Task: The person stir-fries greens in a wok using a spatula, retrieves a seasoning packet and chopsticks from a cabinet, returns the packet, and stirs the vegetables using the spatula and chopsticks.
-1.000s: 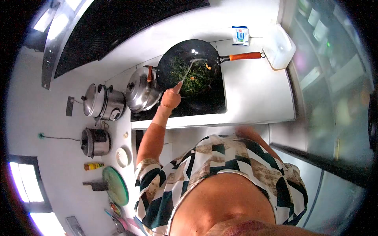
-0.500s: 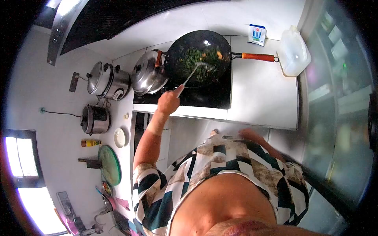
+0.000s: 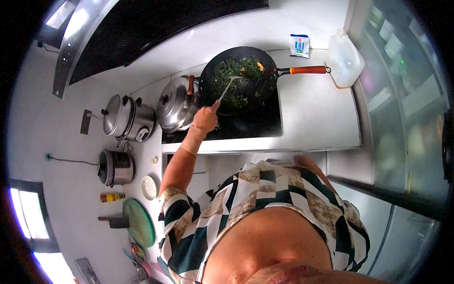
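Beside the wok [image 3: 267,91], the left hand [image 3: 205,119] grips a spatula [image 3: 227,88] — its tip ahead, among the greens [image 3: 247,65].

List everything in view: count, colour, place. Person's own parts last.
Cooktop: 1, black, on the white counter
Wok: 1, black, on the cooktop
Greens: uncounted, green, in the wok
Spatula: 1, grey, in the wok
Lidded pot: 1, silver, left of the wok
Cookers: 2, silver and dark, left
Jug: 1, white, right of the wok
Packet: 1, white-blue, beside the jug
Dish: 1, white, left
Bottle: 1, yellow, left
Board: 1, green, left
Window panes: 2, white, lower left
Range hood: 1, black, top left
Cloudy panels: uncounted, grey, right
Other lower-left items: unclear
Shirt: 1, white, dark and brown, worn
Left grip: 1, bare, on the spatula
Right grip: 1, bare, waist level, blurred
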`<state>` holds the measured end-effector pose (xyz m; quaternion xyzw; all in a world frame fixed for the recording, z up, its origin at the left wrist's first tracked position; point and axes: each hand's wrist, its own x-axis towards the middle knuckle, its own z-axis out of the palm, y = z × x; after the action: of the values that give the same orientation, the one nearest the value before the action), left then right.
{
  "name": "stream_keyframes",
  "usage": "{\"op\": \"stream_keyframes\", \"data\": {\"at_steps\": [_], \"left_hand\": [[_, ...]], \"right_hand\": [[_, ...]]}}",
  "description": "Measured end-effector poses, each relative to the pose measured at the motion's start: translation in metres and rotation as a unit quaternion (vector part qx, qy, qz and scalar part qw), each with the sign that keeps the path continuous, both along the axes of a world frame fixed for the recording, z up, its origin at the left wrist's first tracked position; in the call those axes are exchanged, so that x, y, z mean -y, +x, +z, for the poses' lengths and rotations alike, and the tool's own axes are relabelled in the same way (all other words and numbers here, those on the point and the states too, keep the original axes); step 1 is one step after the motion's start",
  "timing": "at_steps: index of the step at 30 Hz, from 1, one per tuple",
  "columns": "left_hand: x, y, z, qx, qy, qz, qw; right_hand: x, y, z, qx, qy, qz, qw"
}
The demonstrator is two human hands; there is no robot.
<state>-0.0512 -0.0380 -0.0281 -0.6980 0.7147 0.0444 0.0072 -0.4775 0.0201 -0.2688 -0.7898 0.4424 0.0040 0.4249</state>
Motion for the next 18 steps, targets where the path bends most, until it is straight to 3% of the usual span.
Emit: {"op": "stream_keyframes", "data": {"at_steps": [4,5,8,12,15,18], "left_hand": [[-0.021,0.03,0.013,-0.086,0.017,-0.048,0.995],[-0.026,0.044,0.018,-0.172,-0.023,-0.081,0.982],[-0.035,0.067,0.027,-0.13,-0.042,-0.069,0.988],[-0.019,0.051,0.0,-0.171,-0.117,-0.063,0.976],[-0.008,0.054,-0.037,-0.034,-0.054,-0.091,0.994],[-0.029,0.074,-0.03,0.024,-0.075,-0.14,0.987]], "right_hand": [[-0.009,0.031,-0.01,0.032,0.004,-0.03,0.999],[-0.009,0.037,-0.022,0.034,0.001,-0.022,0.999],[-0.012,0.058,-0.04,0.012,-0.013,-0.001,1.0],[-0.034,0.083,-0.046,0.027,-0.063,0.012,0.998],[-0.032,0.11,0.021,-0.014,-0.026,0.076,0.997],[-0.048,0.107,-0.045,0.051,-0.087,0.039,0.994]]}}
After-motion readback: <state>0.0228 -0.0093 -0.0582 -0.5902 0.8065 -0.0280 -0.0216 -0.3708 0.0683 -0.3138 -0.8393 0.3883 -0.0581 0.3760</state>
